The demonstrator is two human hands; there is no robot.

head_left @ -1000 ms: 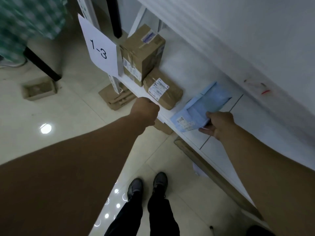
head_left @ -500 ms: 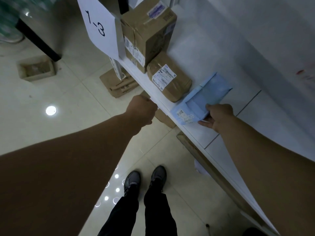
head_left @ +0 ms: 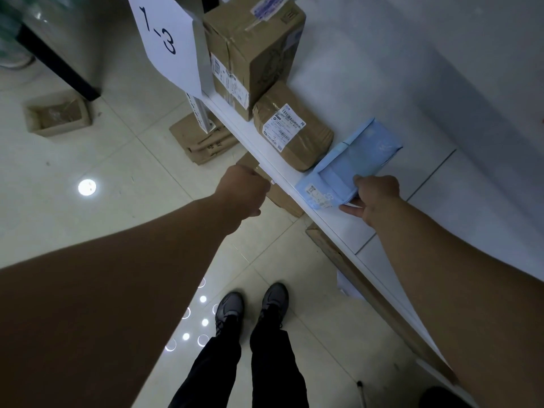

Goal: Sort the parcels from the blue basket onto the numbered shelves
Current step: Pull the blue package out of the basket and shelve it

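The right hand [head_left: 375,198] pinches the near corner of the blue parcel [head_left: 353,163], thumb on top and a finger slid beneath. The left hand [head_left: 244,191] is curled into a fist just in front of the shelf's edge, well apart from the right. Its fingers are turned away, so whether it holds anything cannot be told.

The white shelf [head_left: 412,113] runs from far left to near right, with a seam line crossing its top to the right of the parcel. A paper sign [head_left: 167,36] reading "1-3" hangs on the upright post at the far left end. Behind it stands a large cardboard box [head_left: 253,51], and a smaller brown wrapped parcel [head_left: 291,134] with a white label lies against it on the near side. Below is a pale glossy tiled floor [head_left: 117,160] with light reflections, flattened cardboard [head_left: 203,139] under the post, and a shallow open carton [head_left: 56,116] at the far left. The person's dark shoes [head_left: 250,304] stand near the shelf.

The blue parcel lies on the shelf close to its front edge, just right of the brown wrapped parcel and touching it. It is a soft, light blue mailer with a folded flap, a small white label at its near left corner and faint pale print at the far end.
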